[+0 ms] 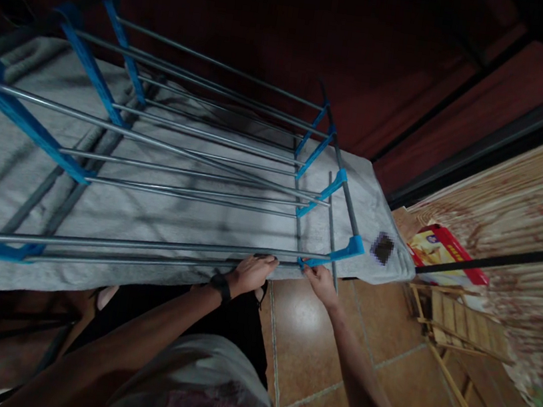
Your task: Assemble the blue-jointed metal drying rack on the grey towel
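The left hand (pixel 252 272) is clamped over the drying rack's (pixel 195 172) near rail, and the right hand (pixel 321 283) pinches its blue corner bracket (pixel 340 252). A grey towel (pixel 13 174) lies beneath. The frame looks light, stiff and slippery; the rail ends seem the best hold.

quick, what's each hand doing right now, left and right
Left hand: closed over the near rail of the drying rack.
Right hand: fingers pinched on the blue corner piece at the rack's end.

Red-yellow box (pixel 446 256) nr wooden folding rack (pixel 465 338), on tiled floor (pixel 309 364).
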`<action>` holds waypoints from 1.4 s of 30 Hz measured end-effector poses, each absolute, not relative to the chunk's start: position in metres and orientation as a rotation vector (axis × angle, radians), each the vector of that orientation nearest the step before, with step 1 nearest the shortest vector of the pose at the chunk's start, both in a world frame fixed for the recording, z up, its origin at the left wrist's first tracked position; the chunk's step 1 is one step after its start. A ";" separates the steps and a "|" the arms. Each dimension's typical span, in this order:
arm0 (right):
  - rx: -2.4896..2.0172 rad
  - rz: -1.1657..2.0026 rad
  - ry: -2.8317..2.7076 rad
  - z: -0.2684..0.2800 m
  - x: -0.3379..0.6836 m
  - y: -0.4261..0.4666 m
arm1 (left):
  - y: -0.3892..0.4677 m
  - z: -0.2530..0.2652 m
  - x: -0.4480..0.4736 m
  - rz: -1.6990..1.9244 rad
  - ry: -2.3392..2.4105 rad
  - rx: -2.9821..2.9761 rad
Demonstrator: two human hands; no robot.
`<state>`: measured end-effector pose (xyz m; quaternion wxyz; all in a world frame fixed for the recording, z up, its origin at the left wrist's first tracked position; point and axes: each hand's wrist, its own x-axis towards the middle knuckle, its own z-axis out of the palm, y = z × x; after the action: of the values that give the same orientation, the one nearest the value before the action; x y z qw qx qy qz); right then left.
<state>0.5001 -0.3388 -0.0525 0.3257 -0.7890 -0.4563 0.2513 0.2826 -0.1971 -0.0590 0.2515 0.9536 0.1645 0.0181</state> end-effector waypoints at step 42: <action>-2.241 0.606 -1.052 -0.039 0.476 -0.342 | -0.217 -0.019 0.257 0.236 0.397 2.650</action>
<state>0.4760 -0.3422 -0.0385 0.2921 -0.8410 -0.3947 0.2272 0.2566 -0.2169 -0.0189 0.2238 0.9602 0.1438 0.0855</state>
